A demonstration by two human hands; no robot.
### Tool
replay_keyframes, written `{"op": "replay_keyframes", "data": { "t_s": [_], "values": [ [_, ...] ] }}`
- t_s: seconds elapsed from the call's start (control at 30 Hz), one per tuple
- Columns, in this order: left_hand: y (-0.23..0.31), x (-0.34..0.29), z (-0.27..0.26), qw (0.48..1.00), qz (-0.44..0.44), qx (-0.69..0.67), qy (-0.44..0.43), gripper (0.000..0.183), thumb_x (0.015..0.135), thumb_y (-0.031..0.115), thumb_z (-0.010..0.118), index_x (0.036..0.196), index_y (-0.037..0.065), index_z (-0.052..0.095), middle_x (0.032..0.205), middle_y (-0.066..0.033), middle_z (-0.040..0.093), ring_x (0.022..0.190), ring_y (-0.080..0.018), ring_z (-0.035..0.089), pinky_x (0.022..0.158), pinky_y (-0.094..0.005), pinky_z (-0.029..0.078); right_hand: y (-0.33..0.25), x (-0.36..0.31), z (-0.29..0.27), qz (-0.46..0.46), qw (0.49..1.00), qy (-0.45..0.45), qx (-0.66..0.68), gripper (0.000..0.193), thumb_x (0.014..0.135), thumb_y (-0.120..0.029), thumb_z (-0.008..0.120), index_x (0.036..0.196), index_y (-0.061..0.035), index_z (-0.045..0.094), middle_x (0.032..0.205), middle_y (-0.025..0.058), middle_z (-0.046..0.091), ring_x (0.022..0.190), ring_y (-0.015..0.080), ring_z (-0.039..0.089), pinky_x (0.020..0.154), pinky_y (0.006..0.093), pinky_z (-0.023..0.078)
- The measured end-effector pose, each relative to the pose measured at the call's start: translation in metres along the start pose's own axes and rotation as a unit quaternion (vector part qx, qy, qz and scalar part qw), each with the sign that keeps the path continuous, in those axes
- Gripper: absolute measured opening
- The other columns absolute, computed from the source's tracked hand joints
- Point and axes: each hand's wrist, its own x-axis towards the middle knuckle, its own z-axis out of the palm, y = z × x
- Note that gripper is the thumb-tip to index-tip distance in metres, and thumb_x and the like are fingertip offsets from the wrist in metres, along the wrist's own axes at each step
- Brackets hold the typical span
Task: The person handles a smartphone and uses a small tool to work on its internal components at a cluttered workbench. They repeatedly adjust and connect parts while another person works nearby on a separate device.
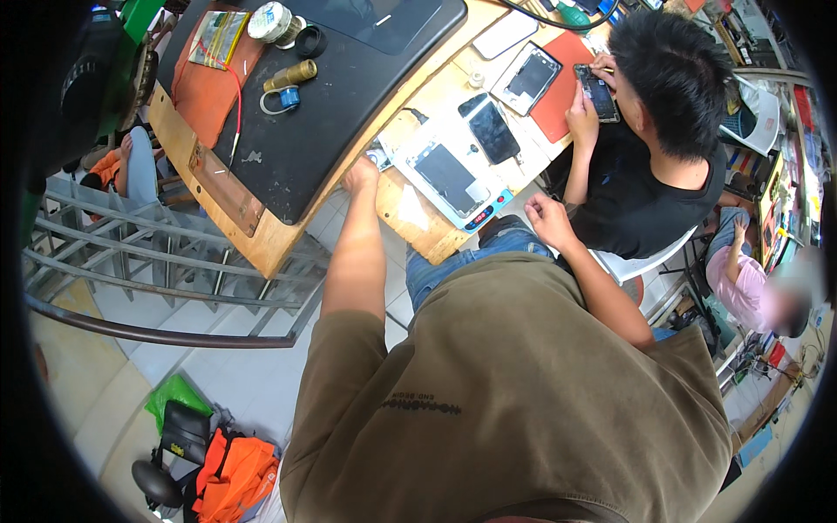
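Note:
My left hand (360, 177) reaches to the wooden bench edge, closed, its fingertips partly hidden. Right beside it, a small silvery piece (379, 158) shows in the gap by the bench; whether the fingers grip it is unclear. My right hand (549, 220) hangs over my lap with fingers curled in, nothing visible in them. Between the hands lies a flat white heating plate (482, 185) with a blue front edge and a lit red display. On it rests a dark phone screen (450, 177). A black phone (493, 133) lies against the plate's far right.
An opened phone (527, 78) lies farther back near an orange mat (561, 91). At right, a co-worker in black (649, 187) holds an opened phone (597, 93). A black mat (349, 78) at left carries a brass cylinder (290, 76) and jars. A metal railing (174, 336) runs at left.

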Motion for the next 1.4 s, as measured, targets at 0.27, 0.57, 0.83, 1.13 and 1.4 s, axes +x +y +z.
{"op": "replay_keyframes", "data": {
  "t_s": [0.27,0.57,0.83,1.13,1.4],
  "values": [
    [-0.020,0.025,0.023,0.990,0.033,-0.003,0.137,0.027,0.095,0.029,0.068,0.104,0.005,0.077,0.106,-0.0246,0.075,0.102,-0.0421,0.073,0.089,-0.0518,0.059,-0.017,0.000,-0.005,-0.013,1.000,-0.009,0.013,0.016,0.095,-0.014,0.064,0.101,-0.0003,0.068,0.090,0.0197,0.074,0.086,0.0365,0.073,0.079,0.0447,0.057],
    [-0.002,-0.078,-0.087,0.960,0.244,0.026,0.137,0.020,0.096,0.018,0.069,0.111,0.005,0.074,0.101,-0.0187,0.070,0.089,-0.0380,0.070,0.080,-0.0483,0.056,-0.085,0.024,-0.029,-0.089,0.990,0.072,0.078,0.017,0.097,-0.012,0.066,0.107,0.0010,0.068,0.085,0.0136,0.070,0.074,0.0210,0.068,0.070,0.0349,0.055],
    [0.051,-0.168,-0.077,0.783,0.068,-0.568,-0.245,0.019,0.112,0.022,0.049,0.117,0.005,0.054,0.077,-0.0085,0.067,0.059,-0.0104,0.064,0.046,-0.0222,0.048,-0.180,0.047,0.013,-0.137,0.965,-0.086,0.205,0.022,0.096,-0.013,0.070,0.111,0.0029,0.070,0.082,0.0077,0.071,0.068,0.0108,0.066,0.065,0.0291,0.054],
    [0.047,-0.151,-0.048,0.831,0.110,-0.505,-0.208,0.021,0.107,0.021,0.062,0.108,0.001,0.068,0.082,-0.0060,0.067,0.066,-0.0086,0.063,0.055,-0.0222,0.052,-0.173,0.075,0.017,-0.081,0.974,-0.149,0.150,0.015,0.099,-0.014,0.068,0.098,0.0015,0.069,0.078,0.0030,0.068,0.068,0.0103,0.065,0.064,0.0281,0.054],
    [0.050,-0.142,-0.043,0.755,0.013,-0.628,-0.190,0.019,0.106,0.014,0.062,0.117,-0.002,0.061,0.093,-0.0131,0.071,0.068,-0.0122,0.066,0.057,-0.0235,0.053,-0.167,0.134,-0.019,-0.035,0.978,-0.028,0.205,0.025,0.098,-0.026,0.071,0.100,-0.0008,0.072,0.077,0.0051,0.071,0.059,0.0095,0.065,0.053,0.0246,0.050]
  ]
}}
